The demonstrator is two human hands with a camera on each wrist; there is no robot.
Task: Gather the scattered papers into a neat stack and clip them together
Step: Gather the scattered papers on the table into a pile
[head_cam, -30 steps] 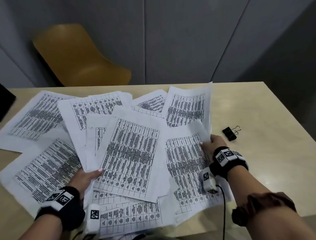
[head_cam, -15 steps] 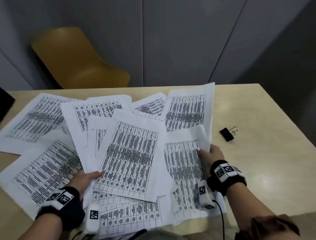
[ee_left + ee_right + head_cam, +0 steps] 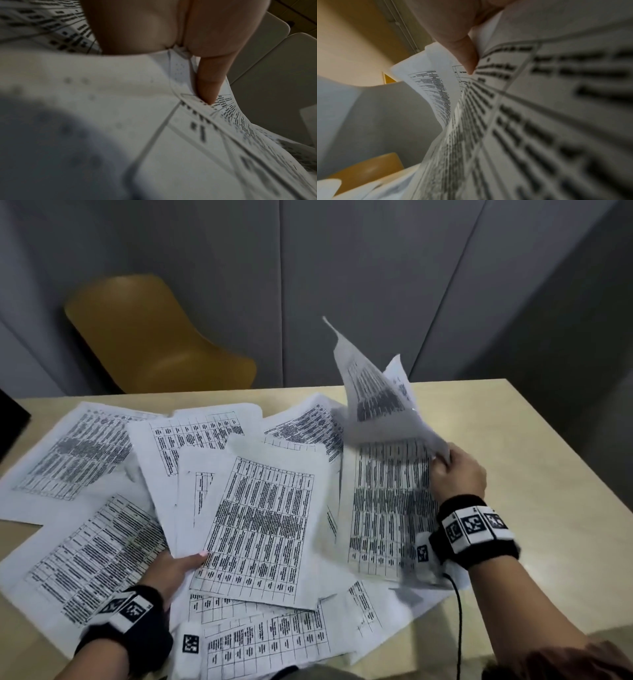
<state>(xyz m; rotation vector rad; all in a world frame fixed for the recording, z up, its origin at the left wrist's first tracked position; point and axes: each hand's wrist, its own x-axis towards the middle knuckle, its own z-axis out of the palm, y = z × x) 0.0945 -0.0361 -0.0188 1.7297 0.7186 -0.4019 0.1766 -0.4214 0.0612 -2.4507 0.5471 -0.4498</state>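
Observation:
Several printed sheets (image 3: 72,453) lie spread and overlapping across the wooden table (image 3: 548,481). My left hand (image 3: 178,570) grips the near edge of a middle bundle (image 3: 260,529), thumb on top; in the left wrist view the thumb (image 3: 207,83) presses on the paper (image 3: 120,108). At the right, my right hand (image 3: 455,470) pinches the edge of a few sheets (image 3: 376,405), which are raised and curl upward, blurred. In the right wrist view its thumb (image 3: 467,59) lies on those sheets (image 3: 539,121). No binder clip shows in any view.
A yellow chair (image 3: 150,337) stands behind the table's far edge, in front of grey wall panels. A dark object (image 3: 10,422) sits at the left edge. Bare tabletop shows to the right of my right hand. A black cable (image 3: 459,628) hangs from my right wrist.
My right hand has lifted the right-side sheets off the table, and they now flap upward. The black binder clip seen to its right before is out of sight. The left hand has kept its grip.

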